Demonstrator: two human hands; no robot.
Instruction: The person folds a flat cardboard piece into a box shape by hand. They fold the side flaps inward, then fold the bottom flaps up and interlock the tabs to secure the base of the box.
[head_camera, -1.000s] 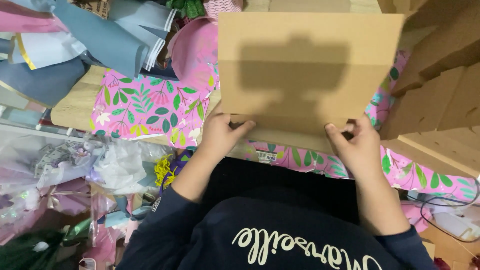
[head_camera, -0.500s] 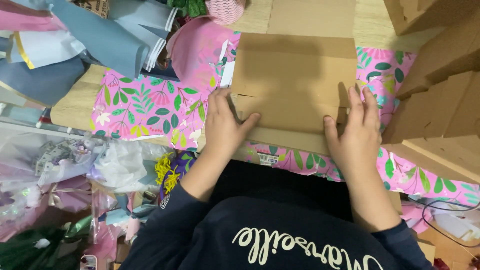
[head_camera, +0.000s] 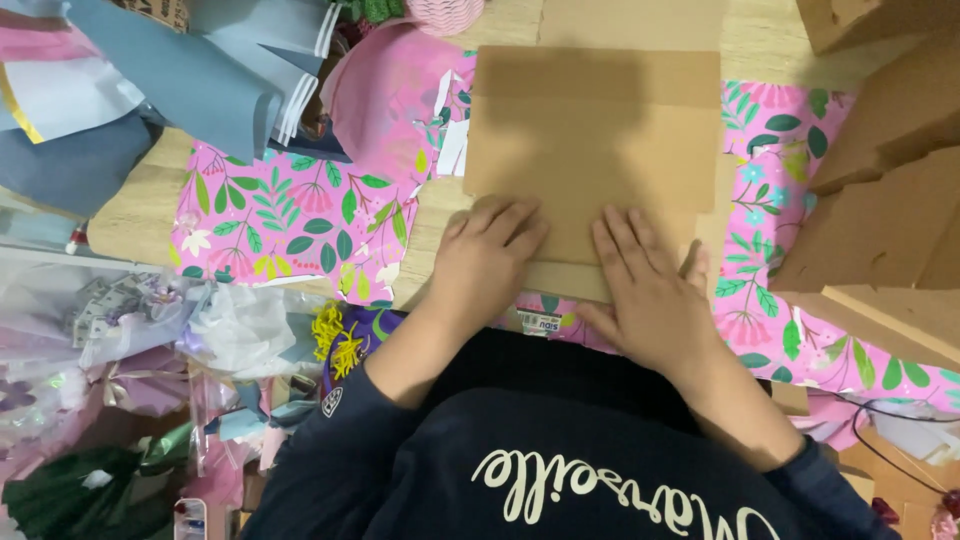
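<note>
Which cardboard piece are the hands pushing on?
The flat folded cardboard in the middle, lying on the pink flowery paper. Both the left hand and right hand press it; the stacked cardboard pieces at right go untouched.

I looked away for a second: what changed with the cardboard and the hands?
The flat brown cardboard sheet, held upright by its lower edge before, now lies folded flat on the pink floral paper. The left hand and right hand let go and press palms down on it. The paper stayed.

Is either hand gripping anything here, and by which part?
Nothing gripped: left hand and right hand lie palm-down, pressing the near edge of the flat cardboard piece.
</note>
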